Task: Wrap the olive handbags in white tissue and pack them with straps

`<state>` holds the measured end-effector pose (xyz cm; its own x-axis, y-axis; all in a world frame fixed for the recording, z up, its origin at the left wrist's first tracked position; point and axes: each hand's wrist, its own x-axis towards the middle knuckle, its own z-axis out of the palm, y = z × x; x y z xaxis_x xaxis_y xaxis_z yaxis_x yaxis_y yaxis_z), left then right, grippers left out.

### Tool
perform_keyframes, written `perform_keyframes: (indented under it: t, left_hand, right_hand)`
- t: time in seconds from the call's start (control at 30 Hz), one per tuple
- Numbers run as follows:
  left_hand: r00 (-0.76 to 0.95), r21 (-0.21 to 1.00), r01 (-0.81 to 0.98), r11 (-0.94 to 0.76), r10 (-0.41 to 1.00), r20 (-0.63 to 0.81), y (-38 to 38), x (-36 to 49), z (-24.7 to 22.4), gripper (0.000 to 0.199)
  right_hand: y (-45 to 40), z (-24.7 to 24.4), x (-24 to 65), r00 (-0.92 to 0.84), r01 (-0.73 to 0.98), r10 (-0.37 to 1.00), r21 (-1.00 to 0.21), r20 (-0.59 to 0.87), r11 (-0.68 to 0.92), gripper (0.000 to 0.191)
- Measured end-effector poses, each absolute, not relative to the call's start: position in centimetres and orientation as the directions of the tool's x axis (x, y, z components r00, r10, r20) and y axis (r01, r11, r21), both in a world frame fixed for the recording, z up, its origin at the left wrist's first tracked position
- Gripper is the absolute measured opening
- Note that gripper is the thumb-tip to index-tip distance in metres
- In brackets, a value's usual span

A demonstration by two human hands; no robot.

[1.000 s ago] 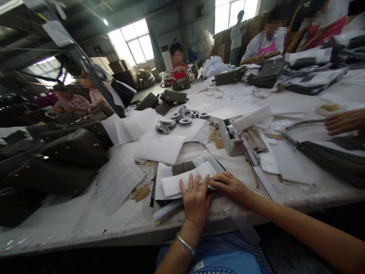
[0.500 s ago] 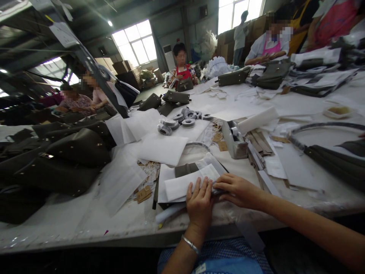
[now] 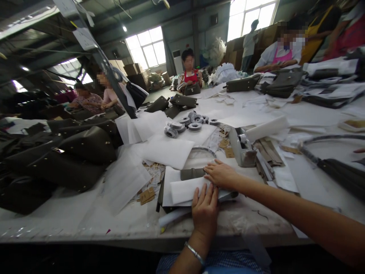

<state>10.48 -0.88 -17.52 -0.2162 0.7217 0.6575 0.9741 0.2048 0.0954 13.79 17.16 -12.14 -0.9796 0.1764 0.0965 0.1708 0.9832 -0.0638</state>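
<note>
A folded white foam sheet [image 3: 182,191] lies over a dark bag with white paper [image 3: 171,176] at the table's front. My left hand [image 3: 204,205] rests on the sheet's right end, fingers spread and flat. Just above it, my right hand [image 3: 221,174] lies flat with its fingertips at the edge of a dark olive flap [image 3: 192,174]. Neither hand grips anything that I can see. A curved wrapped handle [image 3: 203,149] shows behind the bag. What lies under my palms is hidden.
Dark bags [image 3: 82,152] are heaped at the left. A tape dispenser [image 3: 242,148] stands behind my right hand, near brown tags [image 3: 229,152] and wrapped rolls [image 3: 195,126]. A metal post [image 3: 114,80] rises at the left. Several people sit or stand around the table.
My right hand has moved up from the sheet's right end to the flap and its fingers have flattened. My left hand stays on the sheet. The camera view has shifted slightly.
</note>
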Motion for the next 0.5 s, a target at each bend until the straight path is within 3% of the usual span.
perform_keyframes:
  t: [0.2, 0.5]
  left_hand:
    - [-0.208, 0.083, 0.975, 0.205, 0.717, 0.666, -0.9, 10.3, -17.7, 0.039]
    - [-0.162, 0.061, 0.985, 0.16, 0.755, 0.635, -1.3, 9.9, -17.7, 0.044]
  right_hand:
    - [16.4, -11.5, 13.6, -0.964, 0.239, 0.242, -0.044, 0.107, 0.97, 0.033]
    - [19.2, -11.6, 15.2, -0.996, -0.024, -0.017, -0.08, 0.084, 0.996, 0.03]
